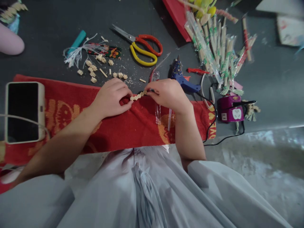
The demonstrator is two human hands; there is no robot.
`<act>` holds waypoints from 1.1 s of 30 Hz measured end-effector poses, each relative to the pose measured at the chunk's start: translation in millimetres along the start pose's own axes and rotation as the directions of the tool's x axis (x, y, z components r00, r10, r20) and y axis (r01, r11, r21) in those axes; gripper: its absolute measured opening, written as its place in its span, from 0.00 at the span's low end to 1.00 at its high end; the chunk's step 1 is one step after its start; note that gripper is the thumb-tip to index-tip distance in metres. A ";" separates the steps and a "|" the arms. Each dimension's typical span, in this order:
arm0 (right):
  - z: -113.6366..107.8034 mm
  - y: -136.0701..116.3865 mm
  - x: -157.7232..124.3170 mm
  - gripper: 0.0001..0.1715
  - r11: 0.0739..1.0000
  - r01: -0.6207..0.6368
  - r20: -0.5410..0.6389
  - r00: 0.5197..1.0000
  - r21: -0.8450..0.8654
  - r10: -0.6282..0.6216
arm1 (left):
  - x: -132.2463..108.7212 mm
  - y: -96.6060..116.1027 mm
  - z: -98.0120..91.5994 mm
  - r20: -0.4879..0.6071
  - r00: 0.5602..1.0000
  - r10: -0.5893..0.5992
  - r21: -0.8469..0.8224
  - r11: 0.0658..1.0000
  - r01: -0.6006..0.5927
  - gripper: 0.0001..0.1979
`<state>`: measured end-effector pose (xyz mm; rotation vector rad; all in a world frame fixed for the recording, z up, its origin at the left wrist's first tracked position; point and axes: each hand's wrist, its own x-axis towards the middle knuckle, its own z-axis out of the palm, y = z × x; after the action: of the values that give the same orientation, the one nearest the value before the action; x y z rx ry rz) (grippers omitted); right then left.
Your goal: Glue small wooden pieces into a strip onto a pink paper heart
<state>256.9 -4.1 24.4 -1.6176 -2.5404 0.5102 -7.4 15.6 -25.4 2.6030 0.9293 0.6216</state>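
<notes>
My left hand (110, 98) and my right hand (167, 93) meet over a red cloth (118, 126) with gold print. Between them stretches a short string of small pale beads (138, 95). The left hand's fingertips pinch its left end. The right hand pinches the other end, where a thin dark tip sticks out of the fingers. More loose pale pieces (95, 68) lie scattered on the dark surface just beyond the cloth.
Red-and-yellow scissors (144, 49), a blue glue gun (180, 77) with a black cord, a purple device (231, 109), a bundle of wrapped sticks (218, 47), a teal tube (77, 41) and a phone (23, 112) on a cable surround the cloth. Another person's limb (9, 41) shows top left.
</notes>
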 end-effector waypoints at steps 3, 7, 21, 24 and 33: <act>-0.5 -1.3 0.6 0.19 1.000 -0.012 0.006 1.000 -0.010 0.012 | -0.6 -0.9 0.7 -0.007 1.000 -0.003 -0.011 1.000 0.003 0.09; 0.2 -1.2 1.0 0.19 1.000 -0.017 0.017 1.000 -0.021 0.017 | -0.7 -1.1 0.5 -0.007 1.000 0.004 -0.007 1.000 -0.004 0.09; -3.0 0.9 -1.5 0.20 1.000 -0.029 -0.002 1.000 0.007 0.029 | 1.6 1.2 -2.4 0.024 1.000 0.001 0.008 1.000 -0.001 0.12; -6.1 0.0 -3.7 0.20 1.000 -0.021 -0.006 1.000 0.022 0.021 | 1.7 0.7 -2.7 0.041 0.999 -0.023 -0.012 1.000 0.023 0.10; -18.2 -12.3 -15.1 0.24 0.977 0.121 0.171 0.974 0.174 -0.151 | 1.3 0.7 -3.1 0.061 0.998 -0.006 0.024 1.000 0.004 0.12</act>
<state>257.4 -18.1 47.0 -1.3880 -2.6329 0.8644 -7.7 16.3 -22.1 2.6244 0.9300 0.5298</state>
